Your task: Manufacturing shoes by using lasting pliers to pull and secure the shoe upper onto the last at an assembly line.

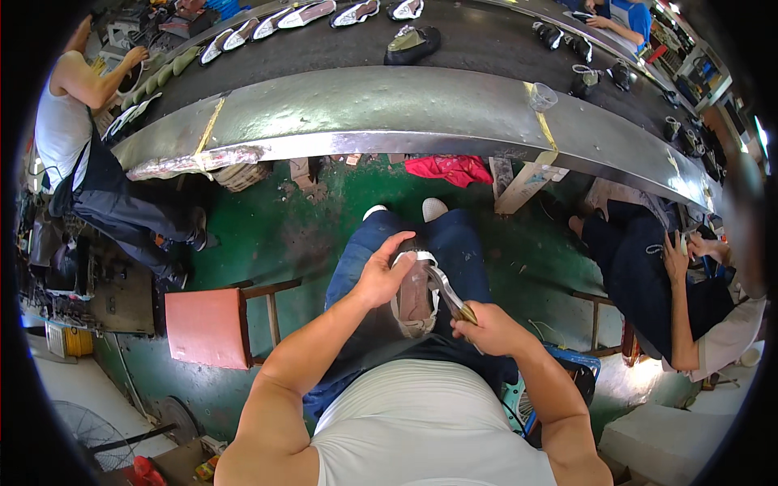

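An unfinished shoe (416, 296) rests bottom up on my lap, its brown insole framed by a pale rim of upper. My left hand (384, 274) is closed round the shoe's far end, with the thumb laid over the rim. In my right hand (490, 328) is a pair of metal pincers (442, 286), gripped by the handles. The pincers' head meets the right edge of the shoe near its far end; the jaws are too small to make out.
A dark conveyor (340, 49) with a metal edge (348, 105) runs ahead, carrying several shoes and a dark shoe (412, 45). A clear cup (543, 96) stands on that edge. A pink stool (209, 328) is at left. Co-workers are at left (69, 113), right (689, 300) and far right (620, 24).
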